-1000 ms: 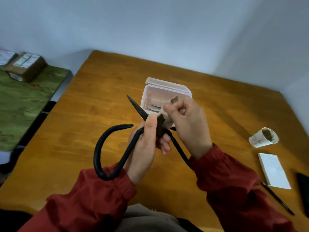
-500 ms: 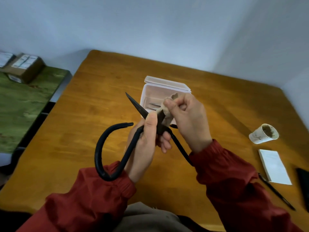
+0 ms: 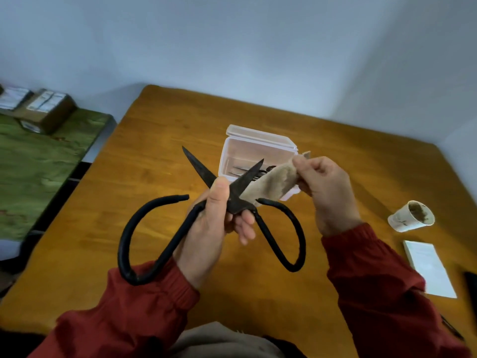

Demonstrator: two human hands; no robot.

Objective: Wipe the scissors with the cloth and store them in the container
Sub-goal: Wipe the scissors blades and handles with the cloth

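Observation:
Large black scissors (image 3: 277, 236) with wide loop handles are held above the wooden table, blades spread and pointing away from me. My left hand (image 3: 210, 226) grips them near the pivot, thumb on top. My right hand (image 3: 326, 187) pinches a stained beige cloth (image 3: 273, 186) whose lower end lies against the right blade. Behind the blades stands a clear plastic container (image 3: 233, 151) with its lid hinged open at the back. Thin metal tools lie inside it.
A paper cup (image 3: 411, 217) with brown residue lies tipped at the right. Near it are a white notepad (image 3: 429, 270), a pen (image 3: 451, 329) and a dark object at the frame's edge. A green-covered surface (image 3: 38, 164) with cardboard boxes stands left of the table.
My right hand has pulled the cloth up and to the right, off the pivot, and the cloth now hangs stretched out. The scissors' right handle loop has come into sight.

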